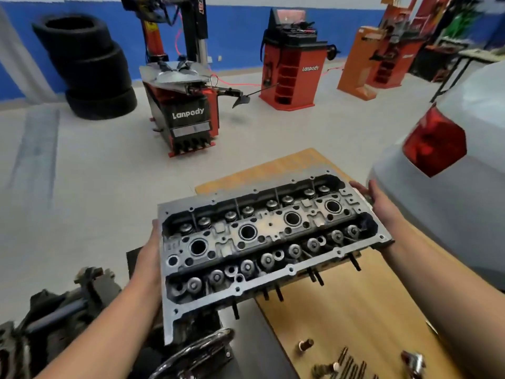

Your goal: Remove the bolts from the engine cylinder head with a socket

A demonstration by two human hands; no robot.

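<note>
cylinder head [269,243] top face up, long axis from left hand [149,258] up-right to right hand [375,199] | each hand's fingers grip one short end | studs [314,277] point down

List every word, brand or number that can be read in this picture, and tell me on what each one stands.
"Lanpody": white letters on the black front of the tyre changer.
"Lanpody": white letters on the side of the red wheel balancer.
Red vertical lettering on the tyre changer's black column: too blurred to read.
Pale label plate below the tyre changer's brand: too blurred to read.
Cylinder head: no readable marking.
</note>
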